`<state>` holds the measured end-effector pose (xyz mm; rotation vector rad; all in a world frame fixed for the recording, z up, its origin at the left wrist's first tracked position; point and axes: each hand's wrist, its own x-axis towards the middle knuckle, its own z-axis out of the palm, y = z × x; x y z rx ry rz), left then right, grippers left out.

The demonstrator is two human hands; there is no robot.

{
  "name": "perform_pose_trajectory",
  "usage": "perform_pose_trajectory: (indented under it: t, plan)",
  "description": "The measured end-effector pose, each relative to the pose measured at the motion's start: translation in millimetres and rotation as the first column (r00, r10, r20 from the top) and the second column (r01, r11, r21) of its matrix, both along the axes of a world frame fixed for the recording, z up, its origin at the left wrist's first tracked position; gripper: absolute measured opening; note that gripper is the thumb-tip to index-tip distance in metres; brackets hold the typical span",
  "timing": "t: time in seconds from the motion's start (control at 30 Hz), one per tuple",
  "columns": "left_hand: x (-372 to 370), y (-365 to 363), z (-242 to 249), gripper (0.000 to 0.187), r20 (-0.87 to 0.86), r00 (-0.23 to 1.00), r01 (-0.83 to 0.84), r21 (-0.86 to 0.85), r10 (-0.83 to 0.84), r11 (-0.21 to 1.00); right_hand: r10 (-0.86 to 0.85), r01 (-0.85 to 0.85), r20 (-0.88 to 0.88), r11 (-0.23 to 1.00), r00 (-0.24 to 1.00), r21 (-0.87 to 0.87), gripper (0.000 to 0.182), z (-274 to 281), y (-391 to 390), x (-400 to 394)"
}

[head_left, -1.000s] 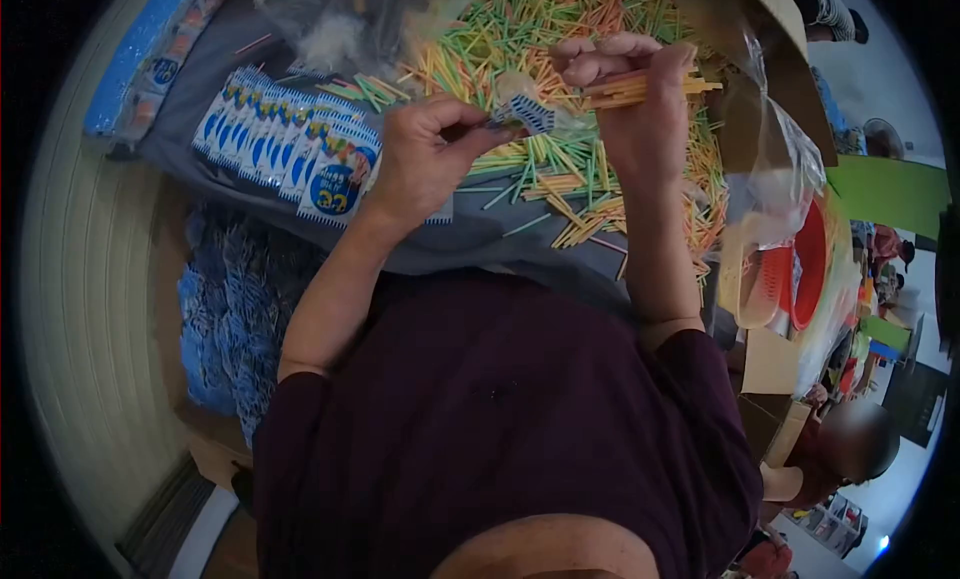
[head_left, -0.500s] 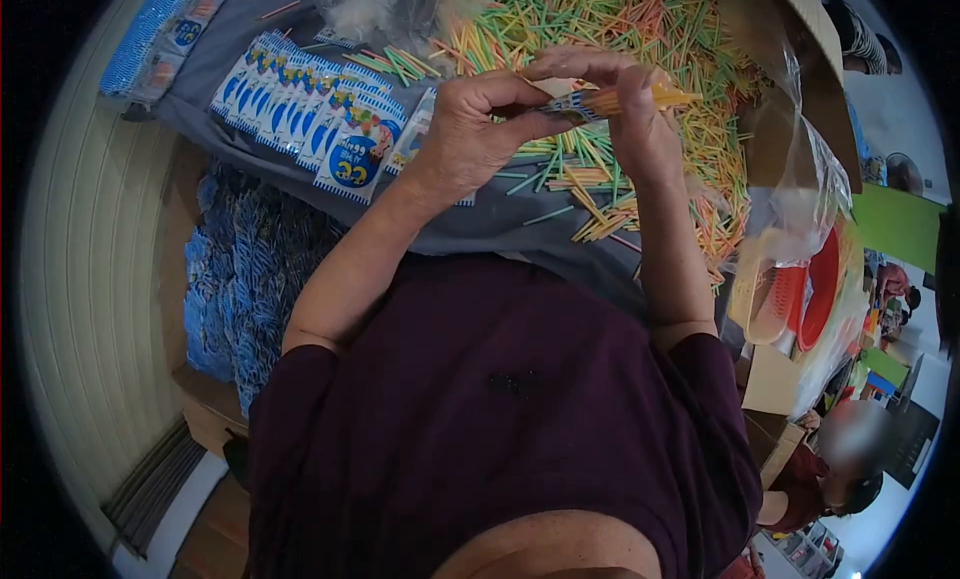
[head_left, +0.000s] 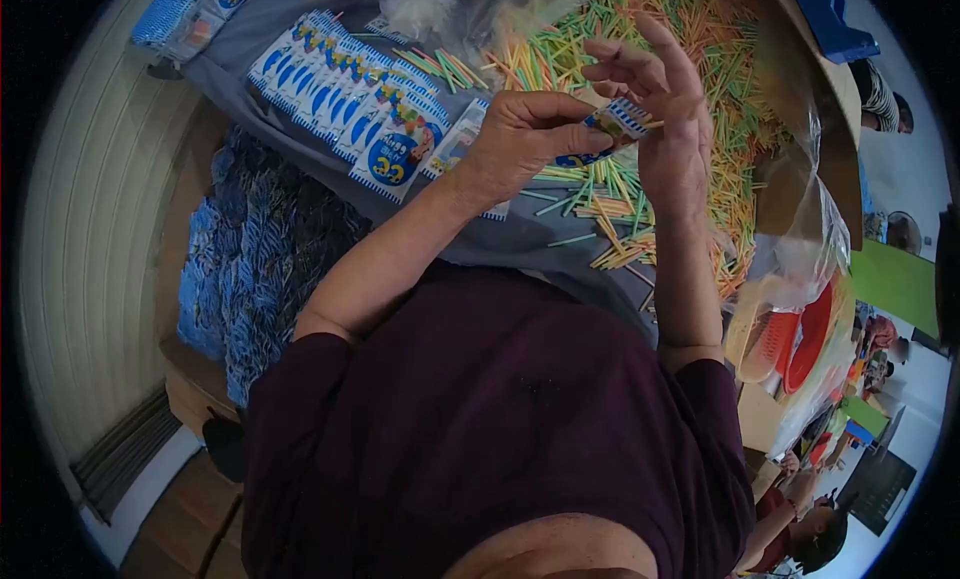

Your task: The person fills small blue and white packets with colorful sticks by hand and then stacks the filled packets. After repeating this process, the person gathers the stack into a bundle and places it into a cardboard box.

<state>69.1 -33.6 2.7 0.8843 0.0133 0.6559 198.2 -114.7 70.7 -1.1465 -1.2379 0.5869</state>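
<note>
My left hand (head_left: 545,134) pinches a small blue-and-white printed packet (head_left: 622,117) between thumb and fingers. A yellow tip pokes out of the packet's right end. Beside that end is my right hand (head_left: 675,119), its fingers spread and raised, with the palm close against the packet. Behind both hands lies a large heap of thin coloured sticks (head_left: 740,169), in green, yellow, orange and pink. To the left, an overlapping row of similar packets (head_left: 405,157) rests on a grey cloth (head_left: 240,119).
Bundled packets (head_left: 185,14) sit at the far left corner. A carton of blue packets (head_left: 250,269) stands below the cloth's edge. On the right are clear plastic film (head_left: 815,219), a red basin (head_left: 812,329) and a yellow basket (head_left: 750,324). Another person (head_left: 800,529) is at the lower right.
The yellow sticks that jutted from the packet between my right fingers now show only as a small tip. My right hand has opened and its fingers have spread upward. The view has shifted slightly.
</note>
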Motion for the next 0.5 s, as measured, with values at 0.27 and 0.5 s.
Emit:
perform_pose_trajectory:
  t: [0.27, 0.5]
  plan:
    - [-16.9, -1.5, -1.3, 0.017, -0.077, 0.994, -0.071, 0.088, 0.078, 0.994, 0.139, -0.163, -0.116, 0.959, 0.983, -0.234, 0.096, -0.4, 1.2, -2.8]
    - [-23.4, -6.4, -0.1, 0.018, -0.065, 0.995, -0.060, 0.157, 0.071, 0.986, 0.229, -0.085, 0.330, 0.914, 0.916, -0.398, 0.098, 9.3, 1.7, -9.2]
